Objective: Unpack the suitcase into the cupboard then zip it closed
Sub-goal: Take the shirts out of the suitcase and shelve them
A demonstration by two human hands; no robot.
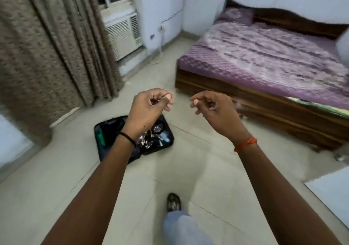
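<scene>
A small black suitcase [105,139] lies open on the tiled floor ahead of me, with dark and patterned clothes [156,137] and a green item [101,136] inside. My left hand [149,108] is raised above it, fingers curled loosely with nothing in them; my forearm covers the suitcase's middle. My right hand [213,108] hovers at the same height to the right, fingers also curled and holding nothing. The cupboard itself is not clearly in view.
A bed [264,61] with a purple cover and wooden frame stands at the right. A patterned curtain [47,46] hangs at the left, beside a window air conditioner [122,35]. My foot [173,202] is on the floor below. A white panel edge [332,193] shows at lower right.
</scene>
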